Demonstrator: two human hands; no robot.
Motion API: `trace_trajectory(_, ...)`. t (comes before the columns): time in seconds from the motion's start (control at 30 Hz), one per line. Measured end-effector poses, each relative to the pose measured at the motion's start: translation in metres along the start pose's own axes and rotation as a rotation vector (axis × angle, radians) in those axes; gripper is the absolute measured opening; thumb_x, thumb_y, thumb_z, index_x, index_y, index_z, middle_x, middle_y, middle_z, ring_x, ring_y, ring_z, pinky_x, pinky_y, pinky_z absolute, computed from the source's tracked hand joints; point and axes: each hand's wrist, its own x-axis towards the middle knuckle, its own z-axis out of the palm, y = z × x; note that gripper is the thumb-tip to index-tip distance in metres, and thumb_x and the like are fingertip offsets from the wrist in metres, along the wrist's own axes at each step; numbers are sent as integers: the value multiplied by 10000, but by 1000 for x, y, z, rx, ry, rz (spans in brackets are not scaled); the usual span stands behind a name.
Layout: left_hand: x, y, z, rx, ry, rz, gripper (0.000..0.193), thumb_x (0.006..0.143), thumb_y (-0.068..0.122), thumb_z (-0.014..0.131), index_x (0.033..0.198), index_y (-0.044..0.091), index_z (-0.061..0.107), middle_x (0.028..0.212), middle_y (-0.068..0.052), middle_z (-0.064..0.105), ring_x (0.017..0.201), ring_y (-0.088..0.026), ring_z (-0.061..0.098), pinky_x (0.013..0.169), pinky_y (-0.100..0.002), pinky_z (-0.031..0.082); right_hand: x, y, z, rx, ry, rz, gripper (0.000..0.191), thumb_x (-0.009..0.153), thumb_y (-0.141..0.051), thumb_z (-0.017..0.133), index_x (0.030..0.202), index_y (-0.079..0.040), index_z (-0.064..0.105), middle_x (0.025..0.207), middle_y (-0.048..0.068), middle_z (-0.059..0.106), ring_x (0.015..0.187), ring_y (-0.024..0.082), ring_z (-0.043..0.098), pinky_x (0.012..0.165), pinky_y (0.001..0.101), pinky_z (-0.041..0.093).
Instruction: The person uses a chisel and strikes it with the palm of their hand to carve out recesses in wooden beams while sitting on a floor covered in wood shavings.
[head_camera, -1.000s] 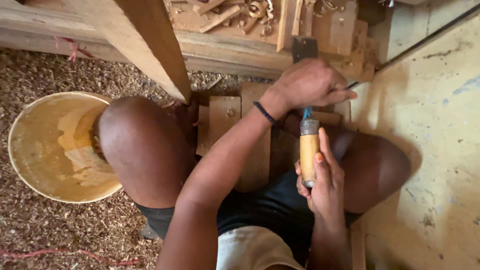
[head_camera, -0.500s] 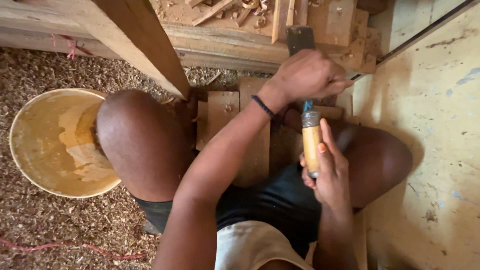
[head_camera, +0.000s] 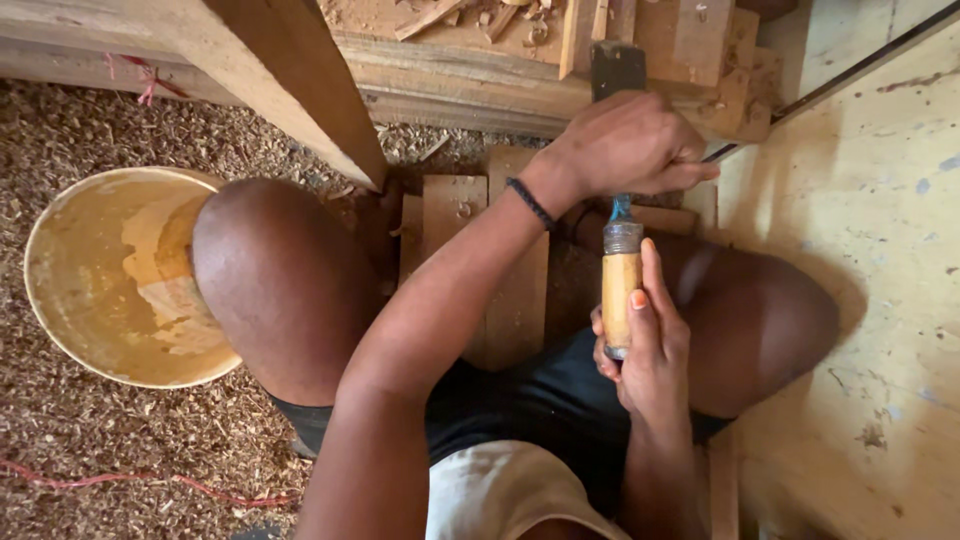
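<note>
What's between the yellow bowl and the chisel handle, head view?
The person's bent knee and left forearm lie between the yellow bowl and the wooden chisel handle, with short wooden boards on the ground behind them, in the head view.

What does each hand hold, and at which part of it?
Both hold one chisel. The right hand grips its wooden handle near the butt end; the left hand closes around the shaft above the metal collar.

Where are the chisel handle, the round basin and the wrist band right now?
chisel handle (head_camera: 620, 295), head view, middle of the yellow wooden grip.
round basin (head_camera: 75, 285), head view, bare inner wall on its left side.
wrist band (head_camera: 530, 203), head view, dark band across the left wrist.
</note>
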Motion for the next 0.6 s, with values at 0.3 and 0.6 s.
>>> trace_trajectory(0.3, 0, -6, 1, -5, 23, 53, 497, 948, 399, 734, 598, 90, 564, 536, -102, 565, 513, -341, 575, 521, -470, 452, 2, -2, 6, -102, 24, 30, 655, 1058, -349, 451, 1660, -172, 262, 734, 87, 570, 441, 91, 441, 378, 227, 377)
trace_trajectory(0.6, 30, -63, -5, 21, 0, 55, 258, 835, 311, 757, 678, 120, 684, 656, -155, 667, 602, -408, 642, 550, -516, 503, 54, -3, 23, -84, 53, -25, 632, 1088, -354, 442, 1673, -188, 269, 816, 70, 563, 543, 86, 468, 403, 228, 387)
